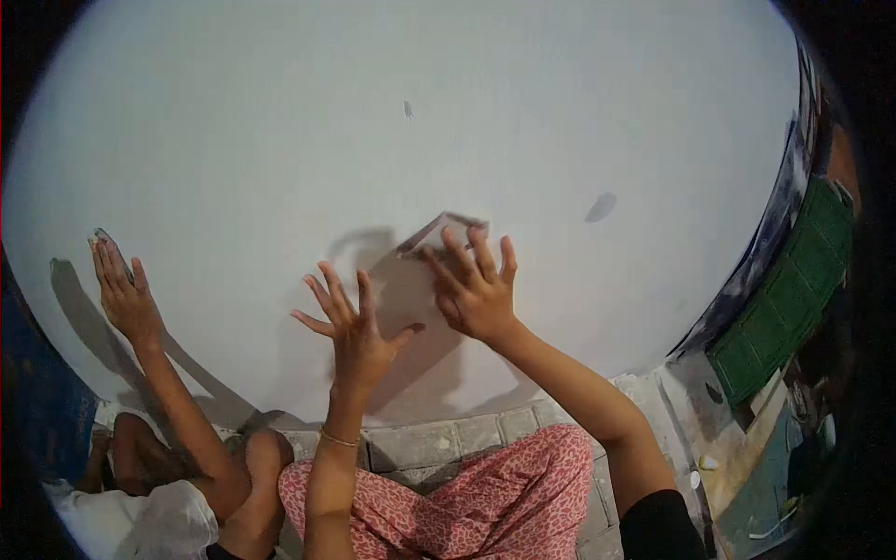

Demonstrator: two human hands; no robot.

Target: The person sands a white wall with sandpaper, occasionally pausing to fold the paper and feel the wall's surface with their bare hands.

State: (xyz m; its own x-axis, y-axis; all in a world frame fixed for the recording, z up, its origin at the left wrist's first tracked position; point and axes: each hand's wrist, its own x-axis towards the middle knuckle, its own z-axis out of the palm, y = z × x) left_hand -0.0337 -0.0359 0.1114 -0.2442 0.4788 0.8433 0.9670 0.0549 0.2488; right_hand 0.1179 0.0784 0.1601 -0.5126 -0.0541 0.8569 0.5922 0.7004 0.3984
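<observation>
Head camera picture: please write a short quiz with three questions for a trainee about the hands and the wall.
1. True or false: the right hand presses a flat grey sheet against the white wall.
2. Is the left hand (a) open with fingers spread, or (b) closed in a fist?
3. Fill in: at the far left, another person's hand rubs the wall with a similar ____.

Key:
1. True.
2. a; it holds nothing.
3. sheet.
</observation>
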